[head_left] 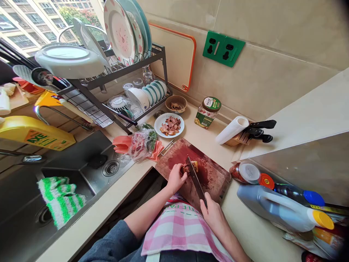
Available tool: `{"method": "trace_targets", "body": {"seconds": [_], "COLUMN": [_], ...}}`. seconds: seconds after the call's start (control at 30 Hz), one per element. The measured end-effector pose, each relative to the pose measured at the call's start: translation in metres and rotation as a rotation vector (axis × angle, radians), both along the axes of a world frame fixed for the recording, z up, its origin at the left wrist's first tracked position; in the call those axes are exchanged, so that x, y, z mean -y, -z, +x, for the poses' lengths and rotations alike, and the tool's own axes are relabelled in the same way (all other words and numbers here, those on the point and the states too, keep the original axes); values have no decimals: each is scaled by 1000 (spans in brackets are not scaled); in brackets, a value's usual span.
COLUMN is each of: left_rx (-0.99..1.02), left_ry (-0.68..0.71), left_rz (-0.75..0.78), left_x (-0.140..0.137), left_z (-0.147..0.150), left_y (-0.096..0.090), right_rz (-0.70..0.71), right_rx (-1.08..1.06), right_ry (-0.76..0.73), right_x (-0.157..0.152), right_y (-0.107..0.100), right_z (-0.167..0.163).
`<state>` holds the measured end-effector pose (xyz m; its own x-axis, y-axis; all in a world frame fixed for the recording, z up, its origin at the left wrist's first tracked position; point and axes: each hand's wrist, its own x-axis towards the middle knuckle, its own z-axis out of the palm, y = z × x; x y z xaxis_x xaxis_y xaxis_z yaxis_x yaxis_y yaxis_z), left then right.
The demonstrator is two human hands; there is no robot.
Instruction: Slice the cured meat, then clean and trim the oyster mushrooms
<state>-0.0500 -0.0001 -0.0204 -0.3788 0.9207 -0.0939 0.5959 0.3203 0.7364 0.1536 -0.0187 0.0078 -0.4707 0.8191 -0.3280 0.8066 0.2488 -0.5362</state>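
Observation:
On the red-stained cutting board [180,154], my right hand [212,210] grips the black handle of a kitchen knife [195,178]. Its blade points away from me and crosses a small piece of meat [195,165] with a yellowish edge. My left hand [176,177] has its fingers curled against the meat's left side, holding it close to the blade. Part of the meat is hidden behind the fingers and the knife. Beyond the board, a white plate [158,128] bears sliced meat [171,125].
Left of the board lie a plastic bag [139,145] and pink rubber gloves [120,143], beside the sink [89,182]. A dish rack [114,74] stands behind. To the right are a knife block [237,139], a paper towel roll [231,130] and a large jug [272,207].

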Motion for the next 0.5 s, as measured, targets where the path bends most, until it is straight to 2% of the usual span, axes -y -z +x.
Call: {"method": "trace_targets", "body": {"seconds": [0.3, 0.5], "left_rx": [70, 112], "left_ry": [88, 85], "left_rz": [31, 38], "left_x": [5, 8], "left_z": [-6, -5], "left_y": [2, 4], "right_rz": [-79, -83], "right_rx": [219, 164], "right_ry": [-47, -12], "right_x": [-20, -48], "right_y": [-15, -11], "right_z": [-35, -74]}}
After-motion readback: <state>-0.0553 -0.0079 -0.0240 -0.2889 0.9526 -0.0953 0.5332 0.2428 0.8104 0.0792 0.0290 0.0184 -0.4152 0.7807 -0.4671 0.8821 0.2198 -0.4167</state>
